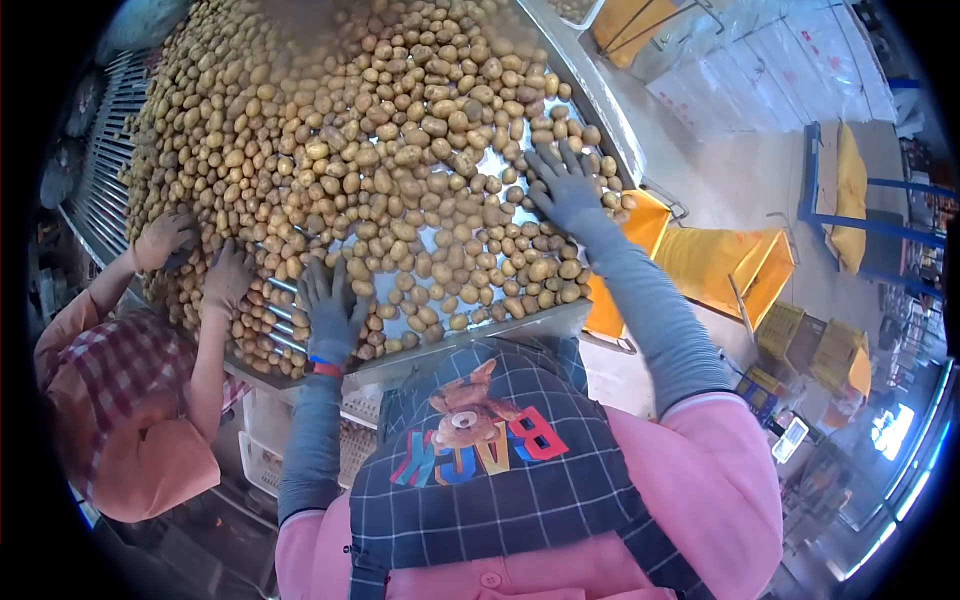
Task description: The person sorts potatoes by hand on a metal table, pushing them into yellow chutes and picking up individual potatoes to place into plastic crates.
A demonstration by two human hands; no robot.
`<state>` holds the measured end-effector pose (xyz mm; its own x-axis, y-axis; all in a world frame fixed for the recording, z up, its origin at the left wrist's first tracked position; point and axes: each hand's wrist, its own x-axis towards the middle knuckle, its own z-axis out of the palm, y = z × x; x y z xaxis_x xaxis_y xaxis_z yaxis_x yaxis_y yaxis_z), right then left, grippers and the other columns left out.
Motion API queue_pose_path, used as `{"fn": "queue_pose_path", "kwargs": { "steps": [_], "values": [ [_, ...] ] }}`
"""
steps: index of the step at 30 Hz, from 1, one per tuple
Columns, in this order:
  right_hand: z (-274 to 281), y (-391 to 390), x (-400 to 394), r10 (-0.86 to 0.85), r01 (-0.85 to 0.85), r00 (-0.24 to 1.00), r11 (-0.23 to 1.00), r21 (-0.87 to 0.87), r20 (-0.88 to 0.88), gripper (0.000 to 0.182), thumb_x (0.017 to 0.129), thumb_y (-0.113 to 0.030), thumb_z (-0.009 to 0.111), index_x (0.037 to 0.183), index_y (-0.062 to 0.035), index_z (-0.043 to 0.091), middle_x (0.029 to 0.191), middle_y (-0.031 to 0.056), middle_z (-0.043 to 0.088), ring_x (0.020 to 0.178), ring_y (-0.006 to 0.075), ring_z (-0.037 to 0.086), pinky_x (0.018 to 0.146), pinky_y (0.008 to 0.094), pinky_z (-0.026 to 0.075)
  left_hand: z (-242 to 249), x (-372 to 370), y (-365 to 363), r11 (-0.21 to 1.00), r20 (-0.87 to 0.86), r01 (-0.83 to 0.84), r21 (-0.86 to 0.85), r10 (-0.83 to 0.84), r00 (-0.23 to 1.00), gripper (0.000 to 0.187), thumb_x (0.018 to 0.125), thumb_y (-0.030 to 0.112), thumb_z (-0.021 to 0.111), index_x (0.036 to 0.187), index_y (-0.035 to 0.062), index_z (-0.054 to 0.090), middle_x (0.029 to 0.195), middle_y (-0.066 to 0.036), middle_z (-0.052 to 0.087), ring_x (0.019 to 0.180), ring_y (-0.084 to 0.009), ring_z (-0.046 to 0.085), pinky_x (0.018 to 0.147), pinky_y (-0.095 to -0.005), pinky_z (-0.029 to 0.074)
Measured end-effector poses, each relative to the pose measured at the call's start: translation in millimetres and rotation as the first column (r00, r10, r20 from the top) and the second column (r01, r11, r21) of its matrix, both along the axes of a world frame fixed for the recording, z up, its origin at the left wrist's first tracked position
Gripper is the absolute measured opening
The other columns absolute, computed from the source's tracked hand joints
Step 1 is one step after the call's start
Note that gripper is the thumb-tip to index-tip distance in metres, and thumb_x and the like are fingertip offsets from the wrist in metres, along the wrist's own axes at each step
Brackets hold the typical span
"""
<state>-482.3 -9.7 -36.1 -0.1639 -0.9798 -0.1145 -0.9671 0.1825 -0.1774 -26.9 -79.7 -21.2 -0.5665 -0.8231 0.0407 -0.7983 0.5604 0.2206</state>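
Observation:
Many small potatoes [330,170] cover a metal sorting table [405,325] in front of me. My left hand [333,312], in a grey glove, rests with fingers apart among the potatoes near the table's front edge, beside some metal rollers [284,312]. Over at the table's right side, my right hand [568,192] lies spread on potatoes, its grey glove close to the side rail [612,125]. Neither hand is closed around a potato. Bare patches of the pale surface show between the potatoes around my right hand.
To my left, a co-worker's two gloved hands [228,278] touch the potatoes. Yellow-orange bags [715,262] hang on frames at the right. Plastic crates [785,330] stand beyond them. White crates [262,440] sit under the table. A blue metal frame [880,230] stands far right.

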Motion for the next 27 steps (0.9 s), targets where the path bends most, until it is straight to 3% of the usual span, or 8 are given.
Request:
{"fn": "queue_pose_path", "kwargs": {
  "steps": [2, 5, 12, 16, 19, 22, 24, 27],
  "values": [
    [-16, -8, 34, -0.096, 0.09, 0.995, 0.985, -0.149, -0.036, 0.054, 0.097, -0.037, 0.051, 0.149, -0.0251, 0.042, 0.155, 0.0174, 0.038, 0.145, 0.0357, 0.031, 0.12, 0.057, 0.017, -2, 4, 23, 0.999, -0.001, 0.008, 0.052, -0.008, 1.0, 0.074, 0.086, 0.037, 0.068, 0.15, 0.0104, 0.043, 0.158, -0.021, 0.031, 0.148, -0.0453, 0.021, 0.12, -0.056, 0.016],
    [6, 18, 37, 0.314, -0.307, 0.941, 0.949, -0.073, 0.123, 0.051, 0.094, -0.034, 0.058, 0.144, -0.0252, 0.048, 0.153, 0.0173, 0.037, 0.146, 0.0348, 0.03, 0.12, 0.056, 0.017, 4, 9, 54, 0.989, 0.033, 0.042, 0.139, -0.048, 0.998, 0.075, 0.085, 0.038, 0.069, 0.15, 0.0107, 0.043, 0.158, -0.021, 0.03, 0.148, -0.0461, 0.02, 0.12, -0.0579, 0.015],
    [42, 62, 46, 0.066, -0.084, 0.992, 0.982, 0.169, 0.106, 0.05, 0.097, -0.036, 0.051, 0.145, -0.0216, 0.047, 0.154, 0.016, 0.038, 0.144, 0.0344, 0.033, 0.12, 0.059, 0.011, 17, -12, 74, 0.969, 0.193, 0.075, 0.233, -0.122, 0.974, 0.078, 0.088, 0.047, 0.064, 0.154, 0.0153, 0.036, 0.16, -0.025, 0.023, 0.149, -0.0471, 0.015, 0.12, -0.0623, 0.003],
    [31, 83, 65, 0.309, -0.308, 0.951, 0.951, -0.019, 0.019, 0.045, 0.093, -0.036, 0.058, 0.134, -0.0199, 0.056, 0.141, 0.013, 0.052, 0.137, 0.0318, 0.042, 0.115, 0.0635, 0.018, 16, -45, 61, 0.93, 0.129, 0.18, 0.321, -0.232, 0.964, 0.079, 0.087, 0.051, 0.064, 0.153, 0.0153, 0.037, 0.159, -0.03, 0.018, 0.148, -0.0495, 0.012, 0.118, -0.0649, -0.002],
    [38, 38, 96, 0.278, -0.164, 0.899, 0.93, -0.329, 0.337, 0.034, 0.088, -0.022, 0.063, 0.121, -0.0168, 0.064, 0.122, 0.0042, 0.065, 0.113, 0.0288, 0.061, 0.106, 0.0491, 0.039, 7, -58, 58, 0.927, 0.189, 0.23, 0.298, -0.293, 0.937, 0.086, 0.085, 0.053, 0.064, 0.156, 0.0189, 0.03, 0.159, -0.034, 0.015, 0.148, -0.0508, 0.011, 0.117, -0.0675, -0.001],
    [30, -26, 155, 0.249, -0.298, 0.941, 0.93, 0.215, 0.228, 0.023, 0.086, -0.012, 0.063, 0.109, -0.0118, 0.066, 0.106, 0.0065, 0.07, 0.101, 0.0261, 0.069, 0.084, 0.0417, 0.053, 9, -62, 57, 0.927, 0.146, 0.232, 0.295, -0.284, 0.948, 0.082, 0.085, 0.052, 0.064, 0.153, 0.0166, 0.037, 0.158, -0.033, 0.017, 0.148, -0.0505, 0.014, 0.116, -0.0695, 0.002],
    [9, -47, 165, 0.144, -0.18, 0.969, 0.968, 0.173, 0.199, 0.025, 0.085, -0.013, 0.064, 0.109, -0.0093, 0.068, 0.106, 0.0077, 0.071, 0.099, 0.0263, 0.071, 0.083, 0.042, 0.054, 4, -61, 57, 0.925, 0.141, 0.226, 0.305, -0.279, 0.95, 0.082, 0.084, 0.052, 0.065, 0.154, 0.0189, 0.036, 0.158, -0.033, 0.017, 0.147, -0.0506, 0.014, 0.115, -0.0699, 0.002],
    [53, -70, 125, 0.243, -0.493, 0.845, 0.702, 0.515, 0.477, 0.043, 0.075, -0.033, 0.074, 0.108, -0.0077, 0.07, 0.105, 0.0131, 0.071, 0.096, 0.0309, 0.068, 0.082, 0.0393, 0.055, 1, -56, 58, 0.924, 0.111, 0.238, 0.301, -0.282, 0.953, 0.084, 0.083, 0.052, 0.066, 0.155, 0.0227, 0.034, 0.159, -0.031, 0.018, 0.148, -0.0502, 0.014, 0.115, -0.0702, 0.002]
  ]
}}
